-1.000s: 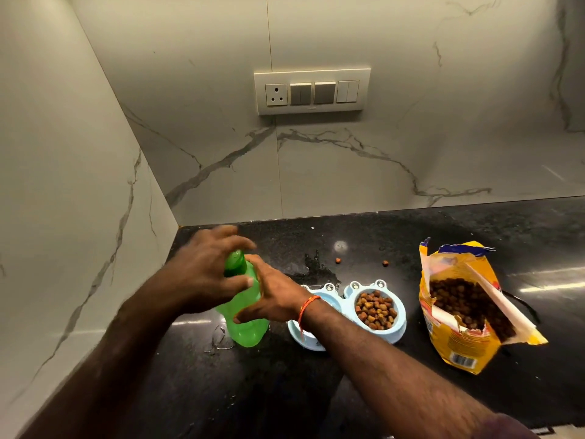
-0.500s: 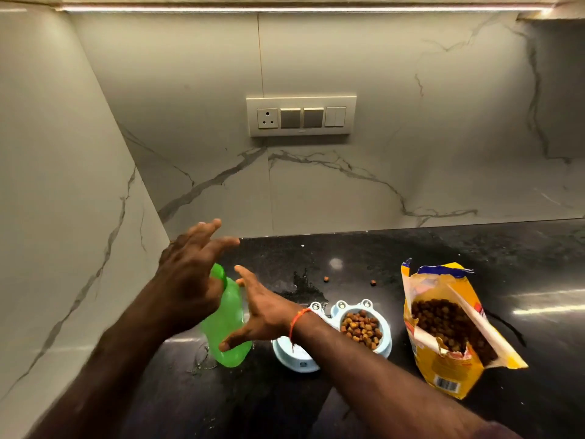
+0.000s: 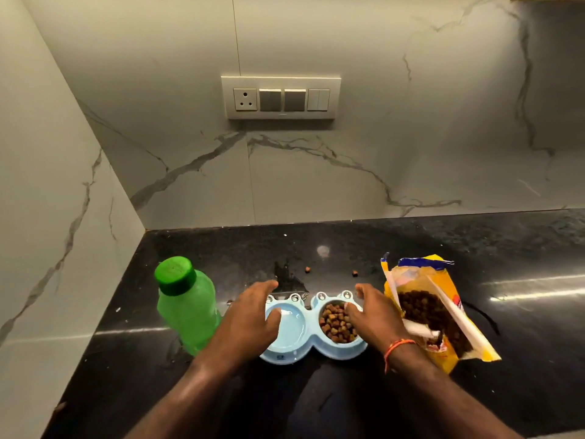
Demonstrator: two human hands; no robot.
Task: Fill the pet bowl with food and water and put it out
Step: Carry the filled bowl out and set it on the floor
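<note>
My left hand (image 3: 250, 315) and right hand (image 3: 372, 315), fingers spread, flank the pale blue plastic double pet bowl (image 3: 311, 331) lying crosswise; seemingly touching, not gripping.

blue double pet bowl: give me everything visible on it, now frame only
The pet bowl is light blue, plastic by its look, with two round wells joined side by side and small frog-eye knobs on the far rim. It sits flat on the black countertop. The left well looks to hold water; the right holds brown kibble. The left hand rests on its left rim, thumb over the well; the right hand touches the right rim. Neither grip looks closed.
</note>
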